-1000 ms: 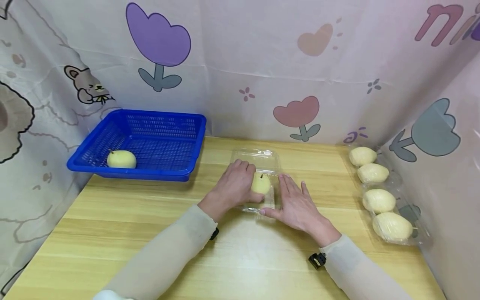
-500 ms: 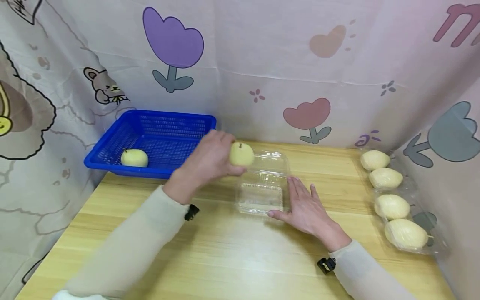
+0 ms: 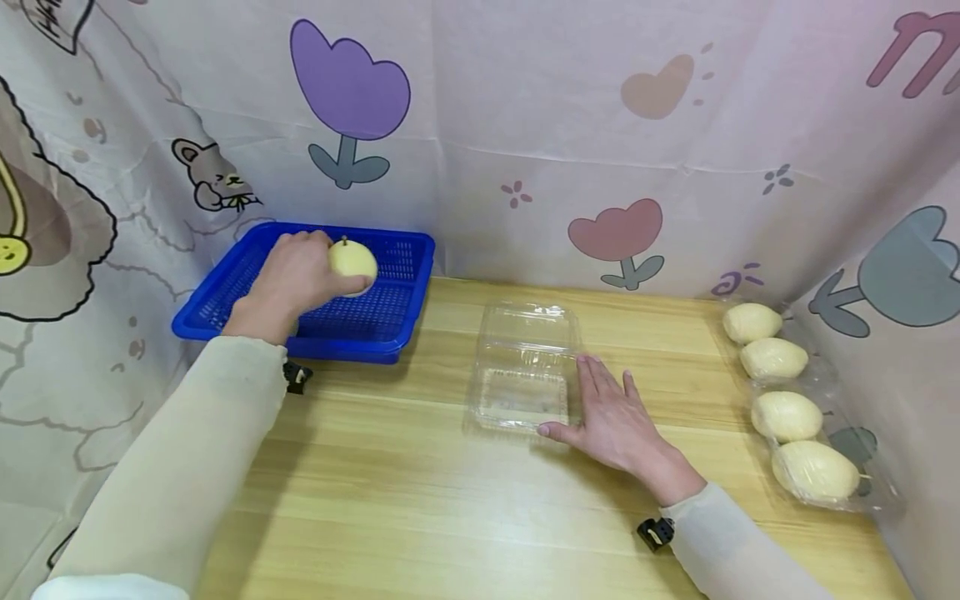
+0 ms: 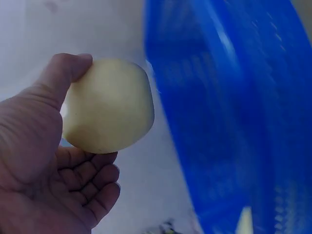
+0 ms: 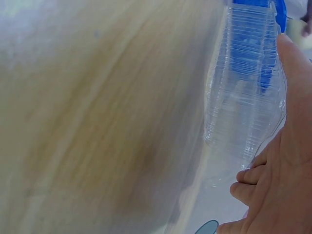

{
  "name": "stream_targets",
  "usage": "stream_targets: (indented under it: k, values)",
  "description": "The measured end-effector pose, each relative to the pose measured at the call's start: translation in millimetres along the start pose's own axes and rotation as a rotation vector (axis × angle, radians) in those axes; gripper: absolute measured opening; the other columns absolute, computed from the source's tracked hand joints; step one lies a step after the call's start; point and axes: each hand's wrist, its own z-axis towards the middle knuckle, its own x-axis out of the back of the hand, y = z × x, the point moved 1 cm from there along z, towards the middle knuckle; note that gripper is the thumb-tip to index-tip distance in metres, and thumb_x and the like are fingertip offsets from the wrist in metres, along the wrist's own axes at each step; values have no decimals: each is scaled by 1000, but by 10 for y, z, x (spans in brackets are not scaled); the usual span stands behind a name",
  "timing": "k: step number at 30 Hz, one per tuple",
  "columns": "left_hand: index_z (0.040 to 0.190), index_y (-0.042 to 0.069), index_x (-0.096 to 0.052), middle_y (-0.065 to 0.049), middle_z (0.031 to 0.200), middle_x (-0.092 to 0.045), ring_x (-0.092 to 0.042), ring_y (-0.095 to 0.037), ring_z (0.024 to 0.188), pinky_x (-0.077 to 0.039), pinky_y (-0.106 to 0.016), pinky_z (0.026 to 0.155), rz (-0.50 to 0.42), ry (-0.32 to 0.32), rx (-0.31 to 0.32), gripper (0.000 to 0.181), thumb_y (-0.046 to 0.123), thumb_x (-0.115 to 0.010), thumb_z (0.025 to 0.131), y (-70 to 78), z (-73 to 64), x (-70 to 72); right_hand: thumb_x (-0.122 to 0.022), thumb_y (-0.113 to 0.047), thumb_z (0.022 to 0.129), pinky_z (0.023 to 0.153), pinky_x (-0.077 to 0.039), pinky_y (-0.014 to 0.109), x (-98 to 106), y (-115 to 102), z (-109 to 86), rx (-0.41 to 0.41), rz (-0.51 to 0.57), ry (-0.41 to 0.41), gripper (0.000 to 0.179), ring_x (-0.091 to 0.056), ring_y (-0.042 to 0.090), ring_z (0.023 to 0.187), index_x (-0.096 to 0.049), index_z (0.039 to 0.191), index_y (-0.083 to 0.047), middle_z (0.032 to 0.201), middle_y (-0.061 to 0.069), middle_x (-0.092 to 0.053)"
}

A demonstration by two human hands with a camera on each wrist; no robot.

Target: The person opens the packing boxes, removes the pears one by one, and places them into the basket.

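My left hand (image 3: 296, 271) grips a pale yellow pear (image 3: 355, 263) with a short stem, holding it over the blue plastic basket (image 3: 358, 348). In the left wrist view, the thumb lies on one side of the pear (image 4: 109, 105) and the fingers curl under the other, with the basket wall close by. A clear plastic clamshell box (image 3: 522, 398) lies with its lid spread back on the table, nothing inside it. My right hand (image 3: 618, 421) rests against the box's right side, fingers straight and thumb at the near corner.
Two clear boxes with wrapped pears (image 3: 786, 416) stand in a row along the right edge of the wooden table (image 3: 420, 500). A printed cloth (image 3: 480, 108) hangs behind and at both sides.
My left hand has lifted the pear out of the clear box and carried it left to above the basket. The hand now covers the pear that lay in the basket. My right hand stays at the box.
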Motion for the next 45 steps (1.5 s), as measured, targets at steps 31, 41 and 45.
stream_targets:
  k: [31, 41, 45]
  values:
    - [138, -24, -43, -53, 136, -40, -36, -67, 125, -31, -79, 111, 38, -193, 319, 105, 68, -65, 93, -1011, 282, -460, -43, -97, 82, 127, -10, 72, -3, -2, 7, -11, 0, -15, 135, -20, 41, 161, -11, 167, 2, 174, 22, -16]
    - [141, -22, -44, -52, 141, -37, -30, -70, 132, -33, -81, 110, 60, -259, 409, 106, 72, -60, 95, -1066, 296, -535, -42, -98, 81, 127, -11, 72, -17, -6, 8, -11, -5, -7, 135, -22, 40, 161, -12, 167, 2, 174, 22, -18]
    - [142, -21, -46, -53, 147, -33, -24, -73, 137, -25, -83, 114, 60, -259, 427, 100, 67, -62, 96, -1074, 295, -558, -42, -98, 82, 127, -11, 72, -14, -10, 4, -14, -6, -13, 135, -21, 40, 161, -11, 167, 2, 174, 22, -17]
